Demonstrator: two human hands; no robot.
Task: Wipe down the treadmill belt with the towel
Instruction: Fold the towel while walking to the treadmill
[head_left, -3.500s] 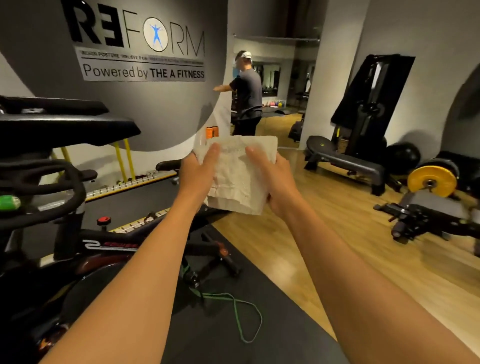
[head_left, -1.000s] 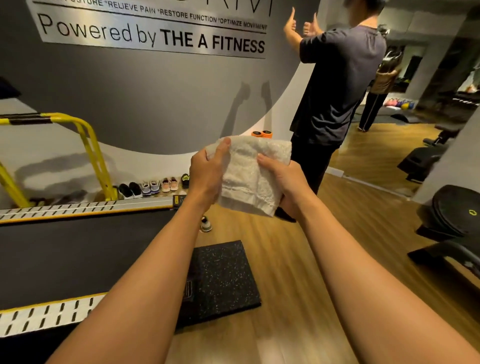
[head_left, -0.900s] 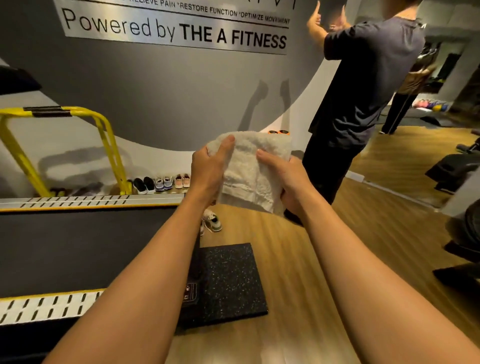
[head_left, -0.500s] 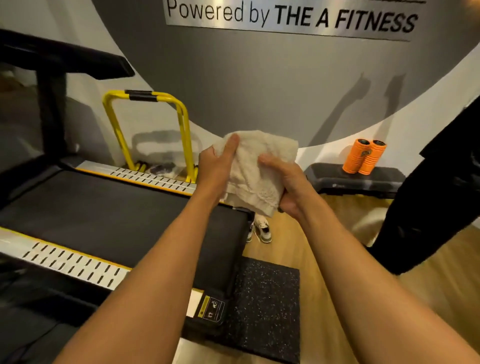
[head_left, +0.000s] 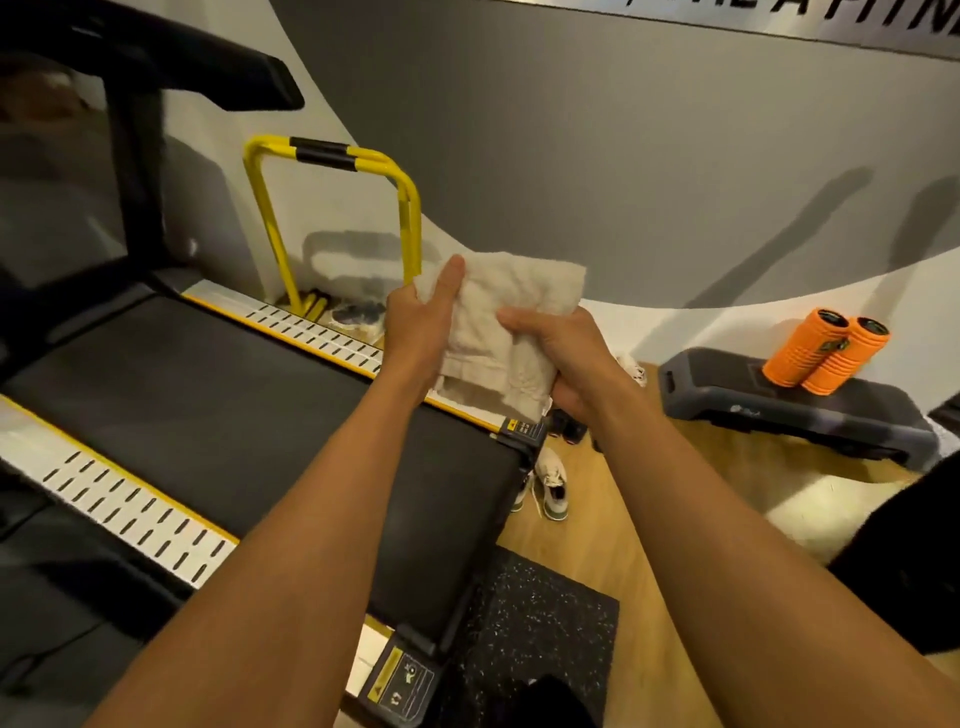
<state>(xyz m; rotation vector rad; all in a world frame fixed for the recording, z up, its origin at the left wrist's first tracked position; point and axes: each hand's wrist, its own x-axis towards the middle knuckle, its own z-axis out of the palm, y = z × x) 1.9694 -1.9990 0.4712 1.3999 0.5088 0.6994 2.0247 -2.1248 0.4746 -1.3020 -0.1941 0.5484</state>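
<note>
White towel is bunched up in our left hand and right hand, both gripping it. We have turned, and now the black belt lies below our hands. No wiping yet; we think lowering the towel comes next.

Cream towel bunched above black treadmill belt
</note>
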